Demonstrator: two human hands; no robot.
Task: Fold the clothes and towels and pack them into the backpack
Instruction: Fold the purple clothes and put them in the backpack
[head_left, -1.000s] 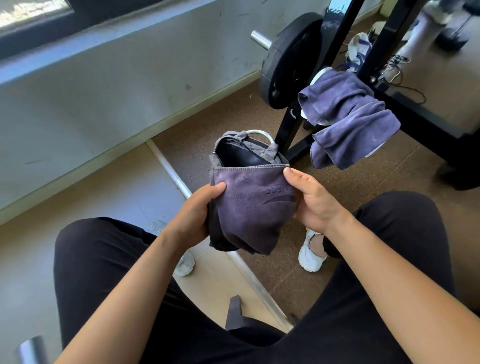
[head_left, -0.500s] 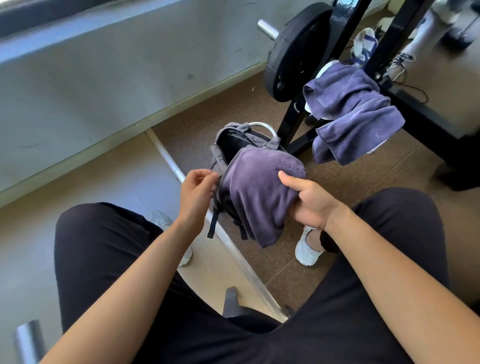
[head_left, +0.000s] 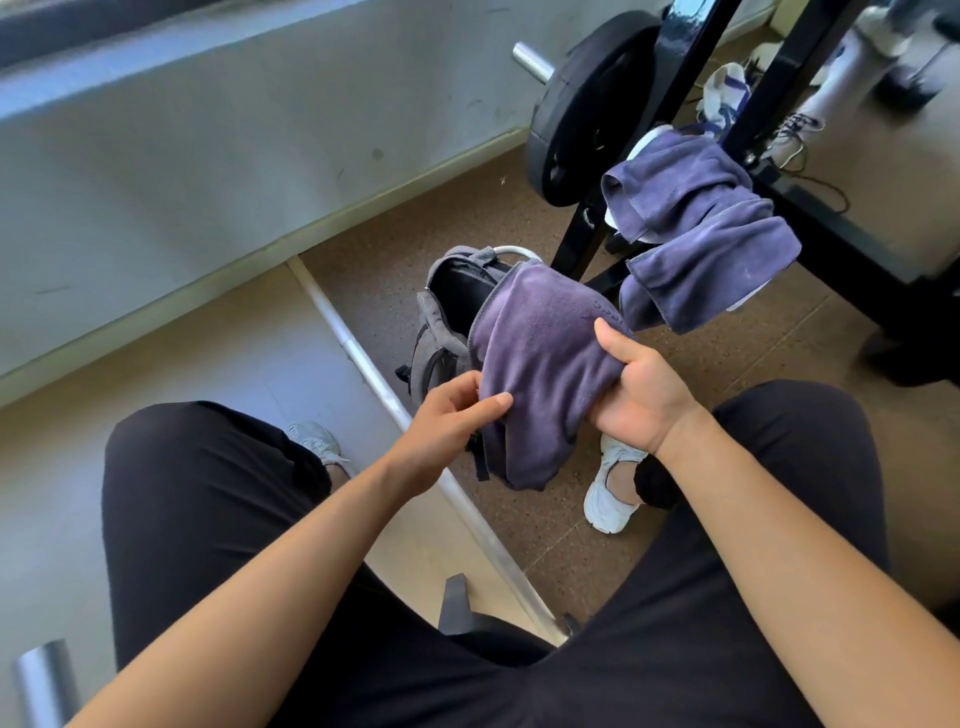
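A folded purple towel (head_left: 540, 364) hangs in front of me, draped over my right hand (head_left: 636, 395), whose thumb lies on top and whose fingers curl under the cloth. My left hand (head_left: 447, 421) pinches the towel's lower left edge between thumb and fingers. Behind the towel a grey backpack (head_left: 441, 332) stands on the floor, its main compartment open and dark inside. Another purple towel (head_left: 696, 228) with white cloth under it hangs over the black rack frame to the right.
A black weight plate (head_left: 582, 109) on a bar stands behind the backpack, held in the black rack (head_left: 769, 93). A steel barbell (head_left: 415, 431) lies across the floor between my feet. White shoes and socks lie at the far right. My black-trousered legs fill the foreground.
The towel has swung to the right and now drapes over my right hand. My left hand let go of it, then came back to pinch its lower left edge. The backpack's opening shows more.
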